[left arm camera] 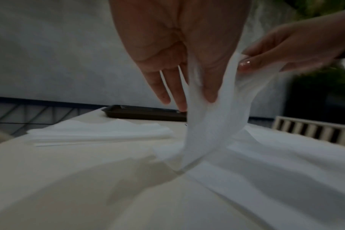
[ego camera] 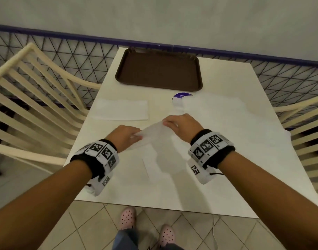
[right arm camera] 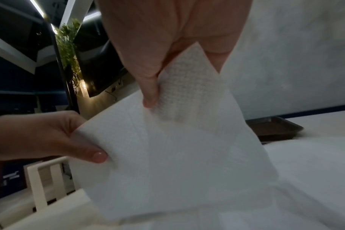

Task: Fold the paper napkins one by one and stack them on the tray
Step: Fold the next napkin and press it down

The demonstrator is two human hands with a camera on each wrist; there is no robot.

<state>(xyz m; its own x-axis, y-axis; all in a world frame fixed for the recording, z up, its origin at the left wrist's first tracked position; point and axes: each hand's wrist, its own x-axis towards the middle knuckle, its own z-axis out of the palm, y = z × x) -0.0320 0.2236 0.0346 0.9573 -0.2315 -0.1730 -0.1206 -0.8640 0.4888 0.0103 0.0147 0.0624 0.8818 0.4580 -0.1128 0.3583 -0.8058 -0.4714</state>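
Right now your left hand [ego camera: 125, 135] and right hand [ego camera: 180, 124] each pinch an upper corner of one thin white paper napkin [ego camera: 154, 131], thumb against fingers [right arm camera: 150, 93], lifted above the white table [ego camera: 172, 192]. Its top edge runs left-near to right-far between your hands; the sheet hangs down, lower edge apparently brushing the table. The brown plastic tray [ego camera: 159, 70] lies straight ahead, bare, well apart. A flat white napkin stack [ego camera: 121, 109] sits nearer your left hand.
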